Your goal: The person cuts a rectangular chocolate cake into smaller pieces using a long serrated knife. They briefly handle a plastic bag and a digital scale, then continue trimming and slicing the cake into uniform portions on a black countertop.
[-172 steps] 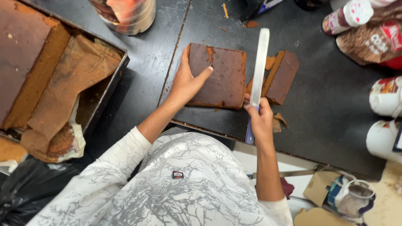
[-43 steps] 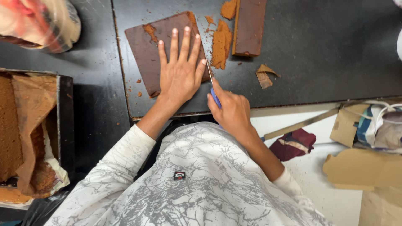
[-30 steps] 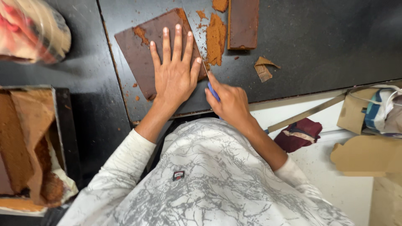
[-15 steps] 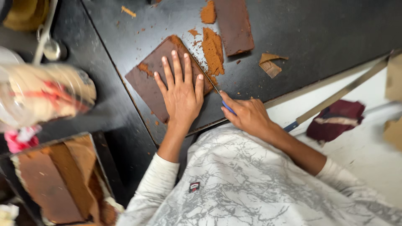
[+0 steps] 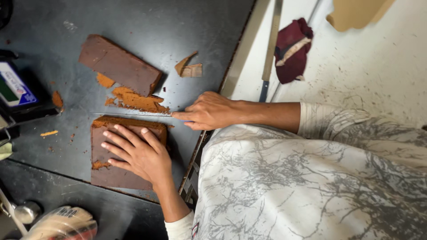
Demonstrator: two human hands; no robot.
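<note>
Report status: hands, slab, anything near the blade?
Left hand flat on brown slab. Right hand grips knife, blade along slab's top edge. Crumbly trimmed strip just beyond blade; second block farther off.

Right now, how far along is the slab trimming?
Done: one long brown cut-off block lies apart on the dark worktop, with orange crumbly trimmings beside it. In hand: the left hand presses flat on the large brown slab while the right hand draws a thin long knife blade along its crusty upper edge. Left: that orange edge is not yet off.
</note>
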